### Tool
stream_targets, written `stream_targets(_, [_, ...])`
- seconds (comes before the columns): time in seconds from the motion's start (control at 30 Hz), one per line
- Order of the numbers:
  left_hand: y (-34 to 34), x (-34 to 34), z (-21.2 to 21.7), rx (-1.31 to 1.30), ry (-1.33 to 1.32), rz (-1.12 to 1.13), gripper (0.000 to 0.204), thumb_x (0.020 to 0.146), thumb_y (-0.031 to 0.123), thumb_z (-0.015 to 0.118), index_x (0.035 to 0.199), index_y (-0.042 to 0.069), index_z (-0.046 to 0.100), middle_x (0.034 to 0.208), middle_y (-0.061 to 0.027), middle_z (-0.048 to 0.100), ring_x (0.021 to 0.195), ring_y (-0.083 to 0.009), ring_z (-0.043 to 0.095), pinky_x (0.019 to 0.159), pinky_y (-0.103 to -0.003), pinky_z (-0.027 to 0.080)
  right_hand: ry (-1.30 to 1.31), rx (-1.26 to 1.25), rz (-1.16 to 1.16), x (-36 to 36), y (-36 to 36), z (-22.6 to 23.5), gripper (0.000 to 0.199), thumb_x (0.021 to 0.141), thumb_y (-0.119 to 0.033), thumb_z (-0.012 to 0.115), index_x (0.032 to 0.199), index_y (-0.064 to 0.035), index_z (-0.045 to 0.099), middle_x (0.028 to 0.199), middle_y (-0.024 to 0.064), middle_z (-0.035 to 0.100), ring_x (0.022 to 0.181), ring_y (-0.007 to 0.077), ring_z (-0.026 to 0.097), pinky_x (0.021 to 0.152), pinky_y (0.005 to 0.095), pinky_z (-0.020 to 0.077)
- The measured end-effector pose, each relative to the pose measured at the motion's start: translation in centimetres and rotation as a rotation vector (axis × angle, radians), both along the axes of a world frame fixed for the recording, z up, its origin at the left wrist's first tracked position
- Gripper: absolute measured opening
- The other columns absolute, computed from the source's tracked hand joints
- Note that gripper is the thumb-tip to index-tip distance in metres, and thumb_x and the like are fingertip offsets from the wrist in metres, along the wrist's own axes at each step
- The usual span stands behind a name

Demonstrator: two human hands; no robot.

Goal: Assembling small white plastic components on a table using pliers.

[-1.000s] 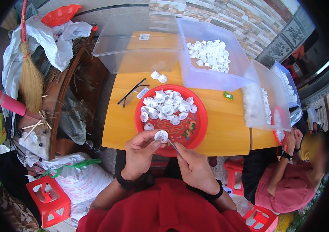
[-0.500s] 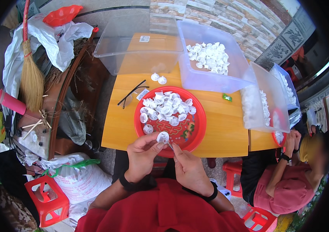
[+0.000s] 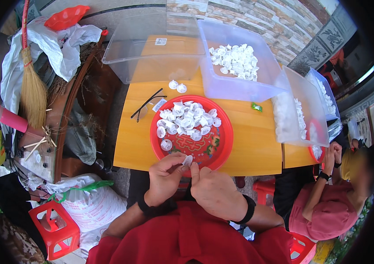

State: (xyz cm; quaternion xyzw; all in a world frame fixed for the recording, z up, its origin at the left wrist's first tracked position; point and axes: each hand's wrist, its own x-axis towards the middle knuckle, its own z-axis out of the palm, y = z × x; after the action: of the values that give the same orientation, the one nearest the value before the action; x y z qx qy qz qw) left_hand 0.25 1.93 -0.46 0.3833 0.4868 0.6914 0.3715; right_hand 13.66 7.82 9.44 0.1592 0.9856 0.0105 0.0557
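Over the near rim of the red tray (image 3: 155, 149), my left hand (image 3: 164, 178) pinches a small round white plastic part (image 3: 188, 160) between thumb and fingers. It is tilted almost edge-on. My right hand (image 3: 220, 193) is closed close beside it, back of the hand up, its fingertips near the part. Whatever it grips is hidden under the fingers. A heap of similar white plastic parts (image 3: 187, 116) fills the far half of the tray, and one part (image 3: 166, 144) lies apart at the left.
Behind the tray are glasses (image 3: 145, 105), two loose white parts (image 3: 181, 88), a clear bin (image 3: 152, 66) and a bin (image 3: 239, 90) of white parts. A green packet (image 3: 256, 107) lies right. Another person (image 3: 323, 202) sits at right; a red stool (image 3: 57, 229) stands left.
My right hand has rolled over, back upward, hiding the thin metallic piece seen between its fingers before. The white part in my left hand has turned from face-on to nearly edge-on.
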Motion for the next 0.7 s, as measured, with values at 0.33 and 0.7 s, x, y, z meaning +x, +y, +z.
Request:
stream_targets(0.33, [0.2, -2.3, 0.4, 0.010, -0.318, -0.133, 0.028, 0.081, -0.010, 0.057, 0.108, -0.002, 0.059, 0.102, -0.0088, 0.062, 0.091, -0.0151, 0.060, 0.078, -0.027, 0.051, 0.367, -0.251, -0.211, 1.6, 1.1, -0.6, 0.045, 0.072, -0.004, 0.057, 0.117, 0.0003, 0.054, 0.065, 0.0076, 0.047, 0.054, 0.0221, 0.053, 0.046, 0.0344, 0.0421])
stream_targets(0.7, [-0.1, -1.8, 1.1, 0.034, -0.209, -0.115, 0.028, 0.081, -0.010, 0.058, 0.108, -0.003, 0.059, 0.103, -0.0090, 0.061, 0.093, -0.0147, 0.060, 0.081, -0.026, 0.050, 0.367, -0.211, -0.209, 1.3, 0.4, -1.0, 0.048, 0.069, -0.005, 0.057, 0.117, 0.0008, 0.055, 0.065, 0.0064, 0.044, 0.053, 0.0201, 0.050, 0.046, 0.0333, 0.0415])
